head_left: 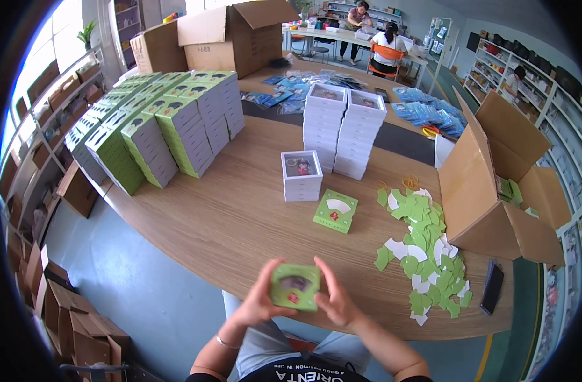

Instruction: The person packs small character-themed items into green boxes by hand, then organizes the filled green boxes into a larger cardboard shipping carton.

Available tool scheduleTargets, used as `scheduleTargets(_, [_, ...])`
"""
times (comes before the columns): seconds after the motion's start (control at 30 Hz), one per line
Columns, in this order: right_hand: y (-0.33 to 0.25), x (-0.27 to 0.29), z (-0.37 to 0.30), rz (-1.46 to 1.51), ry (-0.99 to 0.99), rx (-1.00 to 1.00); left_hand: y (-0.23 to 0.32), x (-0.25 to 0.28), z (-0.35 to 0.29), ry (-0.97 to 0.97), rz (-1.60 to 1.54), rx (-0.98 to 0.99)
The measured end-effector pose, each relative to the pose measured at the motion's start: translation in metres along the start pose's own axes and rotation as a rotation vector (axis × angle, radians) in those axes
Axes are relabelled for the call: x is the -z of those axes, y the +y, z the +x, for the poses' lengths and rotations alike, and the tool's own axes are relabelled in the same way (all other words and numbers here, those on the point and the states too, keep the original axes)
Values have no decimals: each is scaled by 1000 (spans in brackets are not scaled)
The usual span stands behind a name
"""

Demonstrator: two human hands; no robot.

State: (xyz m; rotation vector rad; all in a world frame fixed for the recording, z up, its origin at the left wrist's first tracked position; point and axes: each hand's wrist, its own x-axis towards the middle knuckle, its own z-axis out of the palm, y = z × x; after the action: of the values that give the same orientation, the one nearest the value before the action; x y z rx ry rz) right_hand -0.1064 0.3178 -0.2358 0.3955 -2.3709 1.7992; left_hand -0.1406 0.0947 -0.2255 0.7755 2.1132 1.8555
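Note:
Just past the table's near edge, a small green gift box [295,288] with a fan-shaped opening and a red mark is between my palms. My left hand [260,299] grips its left side, fingers wrapped along the edge. Against its right side is my right hand [336,302], the thumb on the edge and the fingers reaching up beside it. Farther in lies a flat green sleeve [336,211] with a white fan shape. Beside that stands a short stack of white boxes [301,175], the top one showing a keychain through its clear lid.
Tall white box stacks [335,130] stand mid-table. Rows of green boxes [166,127] fill the left. Fan-shaped cutouts [424,248] lie scattered at right, near a phone [492,288] and an open carton [495,191]. Blue packets [431,109] and scissors [430,130] lie behind.

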Motion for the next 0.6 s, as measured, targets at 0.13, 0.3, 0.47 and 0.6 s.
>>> scheduleTargets(0.13, [34,54,90,-391,207,106,-20,98,16,295,75,43])
scheduleTargets(0.3, [75,81,126,-644,235,24,-37,154,33,251,498,226])
scheduleTargets(0.47, [70,72,126,-636,95,-71,-7,144,100,286,607,-28])
scheduleTargets(0.6, [67,86,103,-478,311,48,8,96,213,130,533,-116])
